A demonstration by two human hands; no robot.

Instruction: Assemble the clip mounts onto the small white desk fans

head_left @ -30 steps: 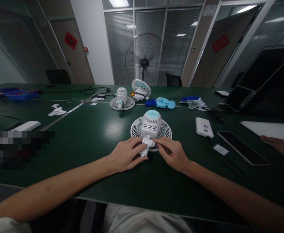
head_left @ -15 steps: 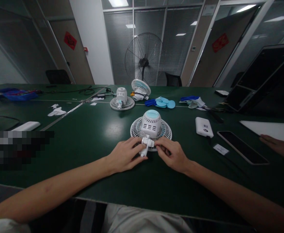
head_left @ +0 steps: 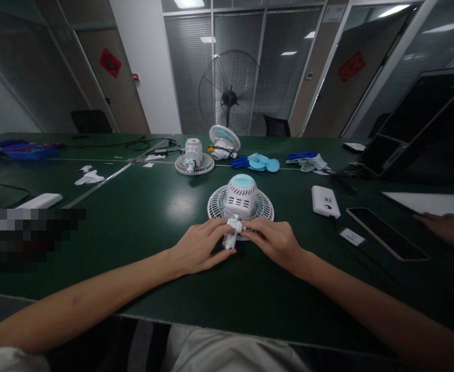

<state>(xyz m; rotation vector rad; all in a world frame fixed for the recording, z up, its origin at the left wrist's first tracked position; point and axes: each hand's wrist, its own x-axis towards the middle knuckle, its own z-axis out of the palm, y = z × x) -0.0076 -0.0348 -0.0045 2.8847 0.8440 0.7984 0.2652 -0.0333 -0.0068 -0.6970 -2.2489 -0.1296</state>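
A small white fan (head_left: 241, 200) with a pale blue motor cap lies grille-down on the green table. Its white neck joint (head_left: 233, 225) points toward me. My left hand (head_left: 201, 245) is closed around the neck joint from the left, thumb beneath and fingers on top. From the right, my right hand (head_left: 275, 240) pinches the side of the same joint with thumb and forefinger. Whatever small part lies between those right fingertips is hidden.
Two similar fans (head_left: 194, 157) (head_left: 224, 142) sit farther back, beside blue fan blades (head_left: 263, 162). To the right are a white power bank (head_left: 325, 201), a phone (head_left: 387, 234) and another person's hand (head_left: 446, 230). A monitor (head_left: 417, 124) stands behind them.
The fingers of my right hand have straightened and shifted slightly left, closer against the neck joint. My left hand keeps its hold, and the fan stays in place.
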